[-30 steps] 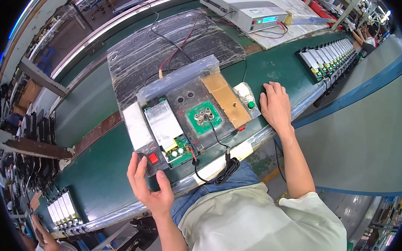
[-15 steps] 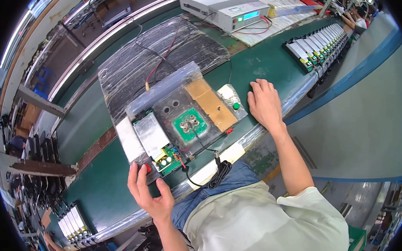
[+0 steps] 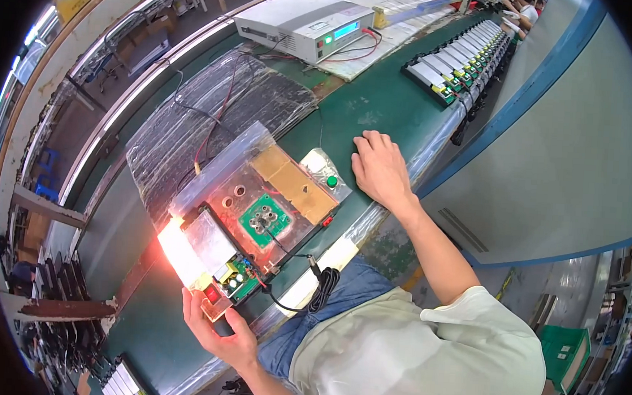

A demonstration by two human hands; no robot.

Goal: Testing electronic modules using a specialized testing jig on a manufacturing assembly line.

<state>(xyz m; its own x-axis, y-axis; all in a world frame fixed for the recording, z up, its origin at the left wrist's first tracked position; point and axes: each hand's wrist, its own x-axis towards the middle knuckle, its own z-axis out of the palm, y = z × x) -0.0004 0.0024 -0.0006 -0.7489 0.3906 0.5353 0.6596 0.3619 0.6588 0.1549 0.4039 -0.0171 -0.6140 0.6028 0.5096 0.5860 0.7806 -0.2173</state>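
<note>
My left hand [image 3: 224,340] is round a small switch box [image 3: 216,309] with a red switch on it, fingers on one side and thumb on the other. Beside it a panel [image 3: 182,253] glows bright white and red. Next to that, a power-supply board [image 3: 237,278] with a silver metal cover [image 3: 210,243] sits on the test fixture [image 3: 296,229]. A black cable [image 3: 323,292] lies coiled at the near edge, its plug end close to the green socket board [image 3: 265,220]. My right hand [image 3: 383,171] rests on the green bench, fingers loosely spread, holding nothing, near a green button [image 3: 332,182].
A grey bench instrument [image 3: 319,30] with a lit display stands at the back. A row of power-supply units [image 3: 462,61] lines the far right, with more units [image 3: 123,385] at lower left. A blue-edged grey panel [image 3: 536,153] borders the right side. Someone else works at the far end.
The panel by my left hand has lit up. My left hand has closed in round the switch box. The whole view has shifted, and my right hand still rests on the bench.
</note>
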